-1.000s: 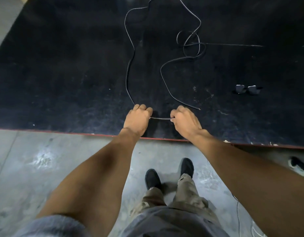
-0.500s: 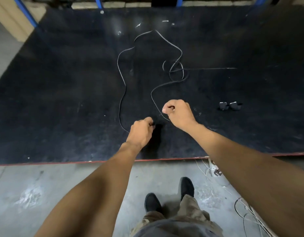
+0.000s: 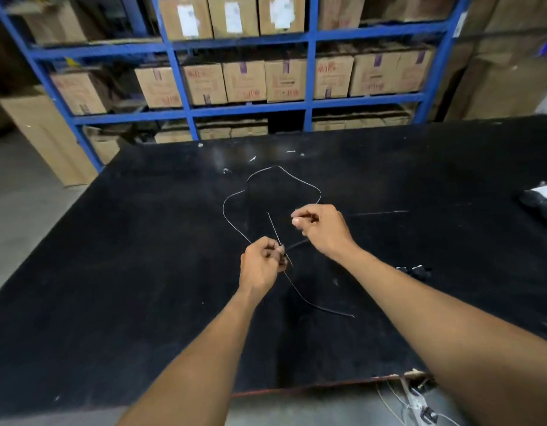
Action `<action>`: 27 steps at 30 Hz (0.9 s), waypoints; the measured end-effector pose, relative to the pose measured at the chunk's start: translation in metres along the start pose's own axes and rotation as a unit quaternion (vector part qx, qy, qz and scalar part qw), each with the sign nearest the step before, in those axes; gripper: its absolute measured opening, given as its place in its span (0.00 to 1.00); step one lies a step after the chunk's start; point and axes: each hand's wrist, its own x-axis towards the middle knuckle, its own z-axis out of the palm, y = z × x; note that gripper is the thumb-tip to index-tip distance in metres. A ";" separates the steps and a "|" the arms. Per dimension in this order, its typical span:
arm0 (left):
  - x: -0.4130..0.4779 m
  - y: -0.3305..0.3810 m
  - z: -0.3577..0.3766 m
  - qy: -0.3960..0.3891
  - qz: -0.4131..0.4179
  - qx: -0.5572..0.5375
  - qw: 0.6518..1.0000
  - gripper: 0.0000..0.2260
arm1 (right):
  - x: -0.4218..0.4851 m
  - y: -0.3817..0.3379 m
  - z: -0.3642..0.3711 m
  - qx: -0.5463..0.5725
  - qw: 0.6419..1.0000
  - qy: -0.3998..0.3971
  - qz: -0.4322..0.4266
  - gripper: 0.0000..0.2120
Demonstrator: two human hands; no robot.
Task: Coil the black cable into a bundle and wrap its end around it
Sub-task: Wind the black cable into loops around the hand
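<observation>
A thin black cable (image 3: pixel 232 224) lies in a wide loop on the black table (image 3: pixel 143 272). My left hand (image 3: pixel 261 265) is closed around the cable near the table's middle, where two strands cross. My right hand (image 3: pixel 322 230) pinches another stretch of the cable a little farther back and to the right, lifted off the surface. One free end (image 3: pixel 327 310) trails toward me on the table; another straight stretch (image 3: pixel 382 213) runs off to the right behind my right hand.
Two small dark clips (image 3: pixel 415 270) lie right of my right forearm. A dark bundle with white cloth (image 3: pixel 542 201) sits at the table's right edge. Blue shelves with cardboard boxes (image 3: pixel 244 81) stand behind. Loose wires (image 3: pixel 416 404) hang below the front edge.
Both hands have lifted the cable off the table and moved farther in from the front edge. My right hand has risen above and right of the left. The view has tilted up.
</observation>
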 end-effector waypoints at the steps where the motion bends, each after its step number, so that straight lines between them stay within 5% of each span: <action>1: 0.004 0.005 -0.002 0.009 -0.004 -0.038 0.999 0.07 | 0.000 0.001 0.000 -0.002 1.000 0.004 0.007 0.04; 8: 0.028 0.032 -0.014 0.060 -0.006 -0.180 0.982 0.04 | -0.019 0.013 0.018 0.035 0.992 -0.092 0.075 0.06; 15: 0.037 0.044 -0.013 0.087 -0.038 -0.260 0.961 0.04 | -0.018 0.007 0.019 0.115 0.986 -0.114 0.040 0.06; 27: 0.064 0.079 -0.002 0.177 -0.082 -0.462 0.865 0.05 | 0.013 0.018 -0.014 0.081 0.976 -0.204 -0.015 0.07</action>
